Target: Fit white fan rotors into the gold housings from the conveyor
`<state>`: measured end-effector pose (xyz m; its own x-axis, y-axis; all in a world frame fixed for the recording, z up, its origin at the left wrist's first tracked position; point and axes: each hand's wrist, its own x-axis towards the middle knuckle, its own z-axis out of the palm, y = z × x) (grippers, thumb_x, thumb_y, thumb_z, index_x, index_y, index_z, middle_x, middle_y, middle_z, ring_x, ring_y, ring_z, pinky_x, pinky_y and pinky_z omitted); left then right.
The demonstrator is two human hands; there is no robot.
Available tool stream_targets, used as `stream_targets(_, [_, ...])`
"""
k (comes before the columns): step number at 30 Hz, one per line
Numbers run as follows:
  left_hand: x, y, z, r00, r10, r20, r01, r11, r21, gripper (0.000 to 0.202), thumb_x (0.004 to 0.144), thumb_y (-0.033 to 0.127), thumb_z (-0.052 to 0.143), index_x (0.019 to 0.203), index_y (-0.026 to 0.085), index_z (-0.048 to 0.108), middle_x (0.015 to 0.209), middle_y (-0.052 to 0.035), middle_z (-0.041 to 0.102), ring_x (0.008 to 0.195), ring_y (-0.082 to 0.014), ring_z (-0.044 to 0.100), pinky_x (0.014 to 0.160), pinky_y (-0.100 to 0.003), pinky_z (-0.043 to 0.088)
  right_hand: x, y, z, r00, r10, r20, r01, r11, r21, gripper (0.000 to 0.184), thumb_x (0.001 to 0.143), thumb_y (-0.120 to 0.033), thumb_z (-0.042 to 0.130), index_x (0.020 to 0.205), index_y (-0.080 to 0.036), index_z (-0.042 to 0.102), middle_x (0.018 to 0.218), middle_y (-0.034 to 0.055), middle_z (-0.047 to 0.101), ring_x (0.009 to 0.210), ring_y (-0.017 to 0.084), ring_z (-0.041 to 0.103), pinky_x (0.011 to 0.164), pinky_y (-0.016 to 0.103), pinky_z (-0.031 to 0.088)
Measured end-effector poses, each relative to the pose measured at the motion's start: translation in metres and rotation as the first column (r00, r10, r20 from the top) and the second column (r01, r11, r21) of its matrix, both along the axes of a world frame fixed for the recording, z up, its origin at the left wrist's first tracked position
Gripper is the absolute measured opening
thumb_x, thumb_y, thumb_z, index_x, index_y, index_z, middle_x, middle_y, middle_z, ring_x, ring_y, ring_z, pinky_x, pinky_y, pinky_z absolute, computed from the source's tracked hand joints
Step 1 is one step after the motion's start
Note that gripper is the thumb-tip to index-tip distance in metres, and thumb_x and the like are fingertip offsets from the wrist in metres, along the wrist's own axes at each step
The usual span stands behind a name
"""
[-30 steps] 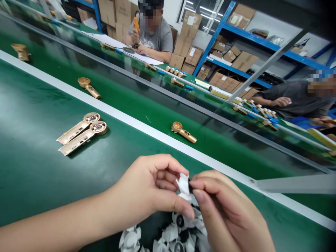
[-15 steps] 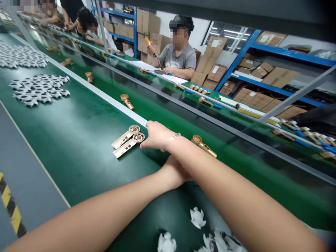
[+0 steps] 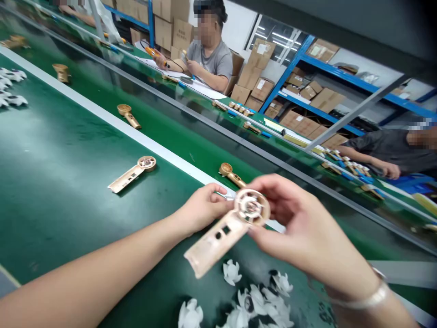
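Note:
My right hand (image 3: 290, 218) is closed on the round end of a gold handheld fan housing half (image 3: 218, 239). Its open inner side faces me, with a spoked ring at the head and small cutouts in the handle. Just left of the ring, my left hand (image 3: 205, 207) has its fingers curled; whatever they may hold is too small or hidden to make out. Another open housing half (image 3: 131, 175) lies on the green table to the left. Below my hands sit several white fan blades (image 3: 232, 272), some in a loose pile (image 3: 256, 305).
Beyond a white strip (image 3: 170, 157), gold fan bodies lie on the green belt (image 3: 184, 141), one close behind my hands (image 3: 232, 174). Across the line, a person in grey (image 3: 213, 59) holds an orange tool. Another person's arm (image 3: 382, 166) is at the right. More white blades (image 3: 12, 86) lie far left.
My right hand has picked up one of the two open housing halves and brought it closer, to the right. My arms have uncrossed. The view has swung right.

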<state>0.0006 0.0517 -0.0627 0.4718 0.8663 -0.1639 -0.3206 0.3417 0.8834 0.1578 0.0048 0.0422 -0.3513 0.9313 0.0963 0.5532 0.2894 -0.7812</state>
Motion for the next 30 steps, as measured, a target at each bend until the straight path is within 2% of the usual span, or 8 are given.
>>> stream_targets(3, [0.001, -0.010, 0.015, 0.998, -0.043, 0.036, 0.042, 0.999, 0.023, 0.033, 0.074, 0.019, 0.085, 0.095, 0.015, 0.061, 0.076, 0.0022, 0.069, 0.069, -0.0108, 0.067, 0.068, -0.022, 0.054, 0.045, -0.035, -0.011, 0.984, -0.178, 0.022, 0.176, 0.981, 0.076, 0.039, 0.074, -0.008, 0.067, 0.108, -0.027, 0.062, 0.088, -0.0018, 0.070, 0.066, 0.013, 0.066, 0.057, 0.021, 0.055])
stream_targets(6, [-0.001, -0.023, 0.026, 0.996, -0.069, 0.065, 0.062, 0.993, 0.102, 0.035, 0.070, 0.014, 0.087, 0.098, 0.019, 0.066, 0.082, 0.0027, 0.073, 0.076, -0.0115, 0.071, 0.073, -0.021, 0.056, 0.063, -0.054, -0.024, 0.969, -0.209, 0.129, 0.182, 0.965, 0.190, 0.038, 0.074, -0.015, 0.070, 0.111, -0.025, 0.066, 0.088, 0.0021, 0.071, 0.069, 0.017, 0.067, 0.055, 0.024, 0.054])
stream_targets(8, [-0.001, -0.031, 0.029, 0.992, -0.109, 0.065, 0.098, 0.983, 0.158, 0.036, 0.070, 0.012, 0.087, 0.101, 0.021, 0.072, 0.081, 0.0033, 0.075, 0.075, -0.0108, 0.072, 0.071, -0.018, 0.057, 0.063, -0.059, -0.029, 0.968, -0.187, 0.166, 0.151, 0.966, 0.208, 0.040, 0.073, -0.017, 0.072, 0.112, -0.023, 0.066, 0.087, 0.0030, 0.071, 0.070, 0.018, 0.067, 0.055, 0.027, 0.053])
stream_targets(12, [0.001, -0.038, 0.030, 0.986, -0.164, -0.038, 0.169, 0.952, 0.257, 0.039, 0.065, 0.010, 0.090, 0.100, 0.025, 0.079, 0.079, 0.0031, 0.077, 0.075, -0.0112, 0.072, 0.071, -0.016, 0.057, 0.056, -0.060, -0.031, 0.978, -0.125, 0.166, 0.107, 0.988, 0.112, 0.036, 0.068, -0.013, 0.074, 0.101, -0.026, 0.066, 0.084, -0.0006, 0.067, 0.068, 0.016, 0.062, 0.058, 0.027, 0.050])
stream_targets(17, [0.003, -0.039, 0.030, 0.970, -0.077, -0.232, 0.172, 0.889, 0.425, 0.039, 0.065, 0.021, 0.091, 0.102, 0.028, 0.082, 0.085, 0.0001, 0.080, 0.073, -0.0155, 0.073, 0.066, -0.020, 0.058, 0.053, -0.059, -0.033, 0.979, -0.101, 0.176, 0.085, 0.992, 0.095, 0.030, 0.071, -0.014, 0.074, 0.097, -0.027, 0.066, 0.084, -0.0005, 0.065, 0.071, 0.016, 0.061, 0.061, 0.028, 0.051])
stream_targets(21, [0.002, -0.038, 0.031, 0.953, -0.023, -0.301, 0.195, 0.809, 0.555, 0.042, 0.065, 0.025, 0.091, 0.105, 0.031, 0.081, 0.089, -0.0011, 0.080, 0.074, -0.0164, 0.072, 0.069, -0.022, 0.058, 0.050, -0.059, -0.036, 0.973, -0.122, 0.193, 0.106, 0.990, 0.094, 0.027, 0.071, -0.015, 0.075, 0.094, -0.028, 0.066, 0.082, -0.0014, 0.064, 0.070, 0.015, 0.061, 0.059, 0.026, 0.050])
stream_targets(23, [0.002, -0.038, 0.031, 0.950, -0.023, -0.311, 0.207, 0.792, 0.575, 0.043, 0.066, 0.026, 0.090, 0.107, 0.032, 0.080, 0.090, -0.0009, 0.080, 0.075, -0.0164, 0.073, 0.070, -0.021, 0.058, 0.050, -0.060, -0.037, 0.972, -0.119, 0.202, 0.104, 0.991, 0.087, 0.024, 0.072, -0.014, 0.074, 0.089, -0.028, 0.064, 0.082, -0.0012, 0.065, 0.071, 0.015, 0.061, 0.059, 0.025, 0.050])
stream_targets(30, [0.005, -0.041, 0.026, 0.950, -0.006, -0.313, 0.192, 0.799, 0.570, 0.042, 0.068, 0.027, 0.089, 0.107, 0.036, 0.078, 0.088, 0.0020, 0.079, 0.071, -0.0127, 0.071, 0.064, -0.017, 0.057, 0.050, -0.061, -0.038, 0.959, -0.127, 0.252, 0.100, 0.988, 0.120, 0.023, 0.072, -0.012, 0.074, 0.075, -0.023, 0.055, 0.078, -0.0004, 0.062, 0.069, 0.014, 0.059, 0.059, 0.025, 0.049])
